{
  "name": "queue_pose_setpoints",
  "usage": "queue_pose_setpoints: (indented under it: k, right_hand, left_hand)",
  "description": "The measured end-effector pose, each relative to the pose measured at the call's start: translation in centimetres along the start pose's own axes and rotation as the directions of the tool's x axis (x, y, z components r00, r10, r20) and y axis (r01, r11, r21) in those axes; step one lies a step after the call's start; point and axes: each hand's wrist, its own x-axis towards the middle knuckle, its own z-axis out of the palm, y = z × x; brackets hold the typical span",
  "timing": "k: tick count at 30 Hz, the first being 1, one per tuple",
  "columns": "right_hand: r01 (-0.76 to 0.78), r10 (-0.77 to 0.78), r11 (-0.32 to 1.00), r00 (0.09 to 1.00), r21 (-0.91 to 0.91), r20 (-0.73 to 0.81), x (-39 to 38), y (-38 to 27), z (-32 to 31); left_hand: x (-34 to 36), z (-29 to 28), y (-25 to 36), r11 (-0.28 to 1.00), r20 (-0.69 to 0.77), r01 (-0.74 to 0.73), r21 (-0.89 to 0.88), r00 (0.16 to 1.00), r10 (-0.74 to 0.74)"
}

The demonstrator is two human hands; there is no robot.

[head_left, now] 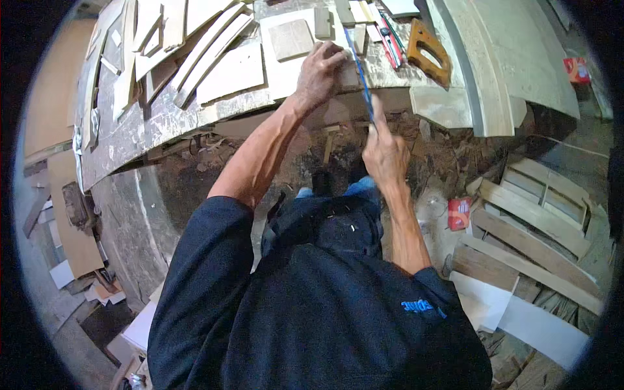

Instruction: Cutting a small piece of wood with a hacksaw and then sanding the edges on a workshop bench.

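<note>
My right hand (387, 155) is closed round the lower end of a thin blue strip (362, 77), which looks like a hacksaw blade. Its index finger stretches along the strip, which slants up and left over the bench edge. My left hand (320, 73) rests on the bench just left of the strip, its thumb and fingers pinched together. A small pale piece seems to be at those fingertips, but its kind is hidden. Beyond the left hand lie a square wooden block (291, 40) and a smaller wooden block (322, 23).
The worn workbench (140, 140) carries pale wood strips (209, 53) on the left. To the right are red-handled tools (392, 47), a wooden saw handle (429, 53) and a long board (484, 65). Planks (533, 218) and a red box (459, 214) lie on the littered floor.
</note>
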Motion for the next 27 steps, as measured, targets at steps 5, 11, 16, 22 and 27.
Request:
queue_pose_setpoints:
  k: [5,11,16,22,27]
  right_hand:
    - [0.013,-0.017,0.995,0.999,-0.096,-0.032,2.7,-1.3,0.0]
    - [-0.026,0.027,0.999,0.999,-0.046,0.022,0.3,-1.3,-1.5]
    - [0.003,-0.004,1.000,1.000,-0.025,-0.027,2.8,-2.1,-0.6]
    - [0.010,-0.009,0.997,1.000,-0.078,0.009,0.5,-0.3,-0.4]
    - [-0.012,0.012,0.999,1.000,-0.053,0.006,1.4,-1.4,-0.7]
  left_hand:
    - [-0.1,0.6,-0.9,0.999,0.020,-0.037,-0.032,0.999,0.037]
    - [0.4,0.1,-0.1,1.000,0.026,-0.010,0.015,1.000,0.010]
    - [-0.1,0.5,-0.7,1.000,0.021,0.004,-0.019,1.000,-0.004]
    - [0.7,-0.1,-0.1,0.999,0.024,-0.034,-0.002,0.999,0.034]
    - [-0.3,0.3,-1.1,1.000,0.028,0.010,0.018,1.000,-0.011]
